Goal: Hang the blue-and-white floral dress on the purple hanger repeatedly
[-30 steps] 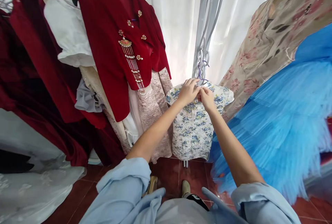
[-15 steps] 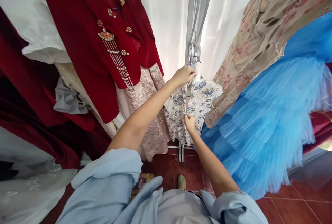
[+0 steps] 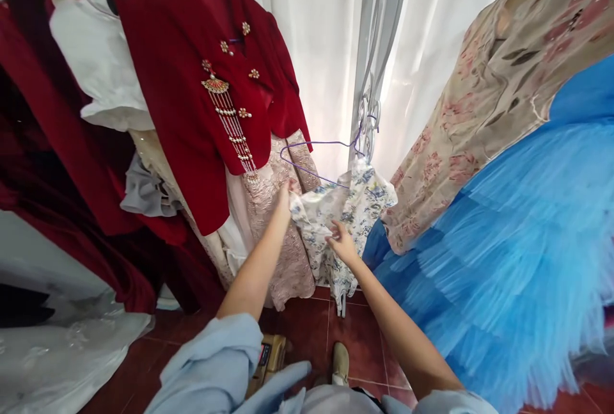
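White curtain (image 3: 316,11) behind; left hand (image 3: 284,199) grip pinches floral dress (image 3: 345,209); right hand (image 3: 341,244) clutches its fabric.

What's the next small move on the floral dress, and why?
Probably draw the floral dress off the right end of the purple hanger. The hanger's left arm already sticks out bare, and only the dress's right shoulder hangs near the hook. The left hand grips the freed edge and the right hand pinches the front, so both seem placed to pull.
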### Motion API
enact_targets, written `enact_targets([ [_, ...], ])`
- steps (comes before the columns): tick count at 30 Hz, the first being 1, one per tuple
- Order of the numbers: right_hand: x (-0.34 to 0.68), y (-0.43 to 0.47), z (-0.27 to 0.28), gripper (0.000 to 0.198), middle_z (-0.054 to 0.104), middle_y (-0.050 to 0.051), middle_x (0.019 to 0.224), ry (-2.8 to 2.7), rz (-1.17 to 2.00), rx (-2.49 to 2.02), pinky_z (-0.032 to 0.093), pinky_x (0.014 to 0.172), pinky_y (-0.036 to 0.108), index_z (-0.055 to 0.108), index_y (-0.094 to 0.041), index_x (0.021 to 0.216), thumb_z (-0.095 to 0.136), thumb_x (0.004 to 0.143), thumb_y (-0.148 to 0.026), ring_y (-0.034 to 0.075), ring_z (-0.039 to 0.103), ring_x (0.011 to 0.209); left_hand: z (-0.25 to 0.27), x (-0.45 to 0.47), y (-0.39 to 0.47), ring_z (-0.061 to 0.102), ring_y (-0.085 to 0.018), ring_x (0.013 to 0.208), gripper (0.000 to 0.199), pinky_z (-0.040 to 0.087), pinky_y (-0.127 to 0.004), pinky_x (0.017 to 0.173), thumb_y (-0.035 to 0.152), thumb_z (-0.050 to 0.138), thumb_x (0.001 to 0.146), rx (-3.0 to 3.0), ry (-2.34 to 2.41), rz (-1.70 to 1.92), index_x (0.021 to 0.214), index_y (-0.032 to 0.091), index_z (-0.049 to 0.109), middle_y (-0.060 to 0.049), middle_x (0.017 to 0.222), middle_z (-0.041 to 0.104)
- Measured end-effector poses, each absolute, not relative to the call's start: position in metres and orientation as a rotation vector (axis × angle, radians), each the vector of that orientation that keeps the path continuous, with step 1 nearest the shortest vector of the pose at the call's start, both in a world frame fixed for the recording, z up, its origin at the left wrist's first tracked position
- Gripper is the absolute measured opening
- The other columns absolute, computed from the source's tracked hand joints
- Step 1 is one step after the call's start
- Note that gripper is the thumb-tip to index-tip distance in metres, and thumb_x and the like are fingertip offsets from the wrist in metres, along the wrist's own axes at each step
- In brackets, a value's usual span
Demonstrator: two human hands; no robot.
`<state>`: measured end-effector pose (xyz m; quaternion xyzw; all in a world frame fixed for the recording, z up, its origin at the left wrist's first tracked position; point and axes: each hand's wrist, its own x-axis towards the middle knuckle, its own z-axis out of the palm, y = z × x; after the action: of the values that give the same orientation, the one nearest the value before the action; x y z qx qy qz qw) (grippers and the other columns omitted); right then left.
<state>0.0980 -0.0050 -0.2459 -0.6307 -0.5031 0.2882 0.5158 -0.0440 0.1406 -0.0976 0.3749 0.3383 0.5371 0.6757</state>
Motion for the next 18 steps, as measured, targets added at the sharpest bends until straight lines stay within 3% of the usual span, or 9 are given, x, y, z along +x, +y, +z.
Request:
enact_targets([
  [3, 0.080, 0.000, -0.226, 0.038, 0.071, 0.008, 0.104, -1.442, 0.796, -1.479, 0.048, 0.089, 0.036, 0.065, -0.022, 0.106, 0.069, 0.070, -0.031, 0.027, 0.060, 0.103, -0.142, -0.003, 0.084, 0.027, -0.007, 0.041, 0.036, 0.026, -0.021, 0.044, 0.040, 0.056, 0.096, 0.928, 0.774, 1.109, 0.068, 0.020, 0.045, 0.008, 0.050, 0.031],
  [6, 0.083, -0.025, -0.215, 0.014, 0.065, 0.003, 0.074, -1.596, 0.948, -1.466, 0.048, 0.077, 0.033, 0.064, -0.019, 0.078, 0.063, 0.076, -0.033, 0.023, 0.059, 0.081, -0.165, 0.013, 0.043, 0.045, -0.010, 0.054, 0.032, 0.036, -0.022, 0.053, 0.042, 0.064, 0.091, 1.098, 0.713, 0.998, 0.071, 0.017, 0.058, 0.002, 0.059, 0.051],
  [9, 0.111, -0.071, -0.201, 0.025, 0.051, -0.003, 0.055, -1.735, 1.115, -1.458, 0.043, 0.059, 0.028, 0.055, -0.018, 0.058, 0.068, 0.073, -0.035, 0.015, 0.047, 0.058, -0.181, -0.005, 0.014, 0.060, -0.016, 0.078, 0.040, 0.047, -0.027, 0.074, 0.055, 0.063, 0.089, 1.480, 0.420, 0.609, 0.083, 0.016, 0.070, -0.006, 0.082, 0.067],
  [12, 0.150, -0.117, -0.169, 0.022, 0.051, -0.005, 0.057, -1.874, 1.255, -1.403, 0.038, 0.054, 0.024, 0.061, -0.016, 0.062, 0.073, 0.069, -0.032, 0.012, 0.044, 0.056, -0.208, -0.032, -0.015, 0.062, -0.021, 0.093, 0.053, 0.048, -0.033, 0.090, 0.068, 0.065, 0.082, 1.669, 0.248, 0.167, 0.094, 0.017, 0.072, -0.006, 0.097, 0.069],
  [15, 0.194, -0.149, -0.127, 0.019, 0.055, -0.004, 0.062, -1.925, 1.209, -1.433, 0.037, 0.054, 0.022, 0.067, -0.014, 0.073, 0.065, 0.077, -0.033, 0.012, 0.045, 0.058, -0.243, -0.049, -0.044, 0.061, -0.021, 0.092, 0.054, 0.048, -0.034, 0.089, 0.065, 0.074, 0.075, 1.717, 0.300, -0.089, 0.101, 0.018, 0.071, -0.004, 0.100, 0.069],
  [18, 0.248, -0.160, -0.099, 0.022, 0.052, -0.003, 0.056, -1.717, 0.918, -1.582, 0.033, 0.049, 0.023, 0.060, -0.016, 0.062, 0.063, 0.075, -0.034, 0.011, 0.042, 0.053, -0.260, -0.057, -0.050, 0.057, -0.019, 0.079, 0.052, 0.047, -0.030, 0.075, 0.066, 0.073, 0.074, 1.797, 0.428, -0.117, 0.090, 0.016, 0.069, -0.002, 0.086, 0.066],
])
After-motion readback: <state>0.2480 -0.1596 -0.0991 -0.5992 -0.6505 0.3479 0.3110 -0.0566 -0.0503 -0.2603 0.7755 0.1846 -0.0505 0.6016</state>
